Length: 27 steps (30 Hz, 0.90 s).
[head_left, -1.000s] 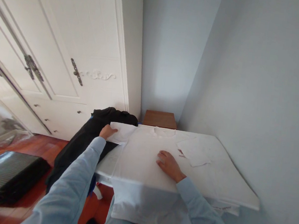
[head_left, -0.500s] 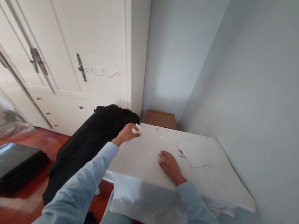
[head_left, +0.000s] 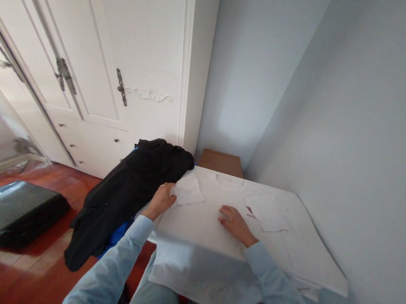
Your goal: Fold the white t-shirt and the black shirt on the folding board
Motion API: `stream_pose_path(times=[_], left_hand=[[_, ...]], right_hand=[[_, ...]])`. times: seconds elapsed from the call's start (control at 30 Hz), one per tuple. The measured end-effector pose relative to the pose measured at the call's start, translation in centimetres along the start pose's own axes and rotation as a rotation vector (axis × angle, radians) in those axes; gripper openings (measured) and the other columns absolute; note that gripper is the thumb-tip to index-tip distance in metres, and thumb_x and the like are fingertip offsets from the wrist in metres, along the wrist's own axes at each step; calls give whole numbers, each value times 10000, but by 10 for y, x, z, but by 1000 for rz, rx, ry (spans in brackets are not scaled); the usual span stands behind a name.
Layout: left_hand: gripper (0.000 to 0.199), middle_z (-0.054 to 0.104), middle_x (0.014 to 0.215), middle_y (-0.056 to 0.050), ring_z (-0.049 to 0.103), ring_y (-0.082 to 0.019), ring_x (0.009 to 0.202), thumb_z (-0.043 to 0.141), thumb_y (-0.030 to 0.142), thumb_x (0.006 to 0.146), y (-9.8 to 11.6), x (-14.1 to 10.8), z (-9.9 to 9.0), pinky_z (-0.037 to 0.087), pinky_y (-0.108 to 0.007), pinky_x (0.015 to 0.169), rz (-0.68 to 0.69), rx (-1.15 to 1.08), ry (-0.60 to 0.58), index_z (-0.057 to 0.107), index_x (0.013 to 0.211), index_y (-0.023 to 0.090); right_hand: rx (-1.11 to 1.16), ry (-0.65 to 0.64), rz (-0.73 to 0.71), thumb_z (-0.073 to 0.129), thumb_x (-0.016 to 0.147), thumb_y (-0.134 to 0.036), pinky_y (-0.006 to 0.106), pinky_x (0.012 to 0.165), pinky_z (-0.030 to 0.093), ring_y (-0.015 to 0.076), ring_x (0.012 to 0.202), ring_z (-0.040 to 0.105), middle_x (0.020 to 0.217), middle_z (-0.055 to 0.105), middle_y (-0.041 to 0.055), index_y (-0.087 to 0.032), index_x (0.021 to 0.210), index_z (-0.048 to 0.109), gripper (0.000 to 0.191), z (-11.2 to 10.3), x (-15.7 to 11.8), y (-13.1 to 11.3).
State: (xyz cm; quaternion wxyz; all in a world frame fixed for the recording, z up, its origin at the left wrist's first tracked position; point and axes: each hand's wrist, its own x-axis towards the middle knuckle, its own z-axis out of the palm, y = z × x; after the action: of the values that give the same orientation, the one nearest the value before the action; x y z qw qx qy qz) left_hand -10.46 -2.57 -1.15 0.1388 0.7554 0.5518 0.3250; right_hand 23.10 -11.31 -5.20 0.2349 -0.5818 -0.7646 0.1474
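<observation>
A white T-shirt [head_left: 194, 220] lies spread over a white-topped table, its neckline at the far side and its lower part hanging over the near edge above my knees. Both sleeves are turned inward: the left sleeve [head_left: 188, 193] and the right sleeve [head_left: 269, 214], beside a small dark red print. My left hand [head_left: 161, 201] is at the shirt's left side, fingers and thumb curled closed on the cloth by the left sleeve. Palm down on the middle of the shirt rests my right hand [head_left: 235, 224], fingers stretched out.
Black clothing [head_left: 127, 197] is heaped left of the table, with blue fabric beneath. A white wardrobe [head_left: 155, 57] stands behind it. A brown wooden box [head_left: 222, 162] sits beyond the table. On the floor lies a dark ribbed case [head_left: 14, 212]. Grey walls border the right.
My left hand has moved nearer and down, and the left sleeve it held raised now lies folded inward on the shirt. My right hand stays on the shirt. The view has shifted slightly.
</observation>
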Motion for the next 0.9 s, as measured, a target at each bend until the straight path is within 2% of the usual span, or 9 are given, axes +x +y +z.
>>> stream_pose_path(times=[0.1, 0.23, 0.37, 0.43, 0.5, 0.6, 0.73, 0.9], left_hand=[[560, 663, 1238, -181, 608, -302, 1187, 530, 56, 700, -7, -18, 5, 450, -437, 1078, -19, 23, 29, 620, 1252, 78], [541, 635, 1281, -194, 589, -330, 1202, 585, 154, 760, -13, -32, 17, 451, -468, 1073, -71, 19, 156, 574, 1297, 83], [443, 649, 1257, -185, 606, -316, 1179, 541, 209, 840, -19, -34, 26, 465, -487, 1054, -126, -90, 224, 578, 1271, 110], [382, 666, 1216, -183, 628, -293, 1143, 477, 193, 876, -22, -33, 26, 495, -467, 1018, -171, -138, 238, 598, 1229, 114], [352, 685, 1166, -162, 646, -273, 1099, 461, 161, 869, -22, -33, 24, 516, -441, 985, -179, -150, 227, 623, 1181, 133], [366, 690, 1150, -146, 641, -278, 1092, 530, 129, 809, -20, -34, 24, 499, -427, 998, -151, -119, 199, 636, 1159, 149], [477, 638, 1273, -207, 596, -333, 1181, 540, 131, 813, -14, -35, 26, 462, -468, 1019, -164, 61, 137, 578, 1287, 92], [538, 599, 1364, -190, 559, -328, 1232, 496, 98, 842, -9, -36, 25, 442, -464, 1028, -191, 156, 58, 529, 1379, 106]], right_hand=[[1, -2, 5, 535, 935, -296, 470, 1109, 426, 272, 1223, 602, 1283, 668, 172, -134, 1247, 663, 374, -6, 22, -18], [-47, -19, -63, 579, 905, -250, 427, 1080, 447, 263, 1200, 601, 1284, 664, 161, -124, 1309, 620, 426, -1, 62, -57], [-208, -158, -316, 602, 831, -106, 394, 1055, 454, 260, 1214, 574, 1314, 637, 156, -127, 1301, 627, 471, 12, 92, -96], [-324, -245, -436, 588, 830, -79, 383, 985, 486, 262, 1185, 588, 1287, 650, 136, -163, 1213, 674, 402, 19, 99, -111], [-439, -290, -482, 553, 863, -74, 362, 894, 506, 258, 1101, 628, 1180, 691, 126, -175, 1088, 709, 292, 25, 104, -119], [-548, -287, -477, 492, 917, -74, 339, 803, 497, 245, 966, 663, 999, 719, 134, -158, 951, 714, 240, 28, 108, -123], [-570, -256, -487, 504, 932, -103, 343, 798, 476, 251, 941, 652, 971, 711, 146, -137, 943, 697, 197, 18, 115, -118], [-439, -26, -504, 532, 913, -92, 355, 880, 458, 245, 986, 619, 1035, 701, 124, -156, 960, 676, 165, -9, 121, -94]])
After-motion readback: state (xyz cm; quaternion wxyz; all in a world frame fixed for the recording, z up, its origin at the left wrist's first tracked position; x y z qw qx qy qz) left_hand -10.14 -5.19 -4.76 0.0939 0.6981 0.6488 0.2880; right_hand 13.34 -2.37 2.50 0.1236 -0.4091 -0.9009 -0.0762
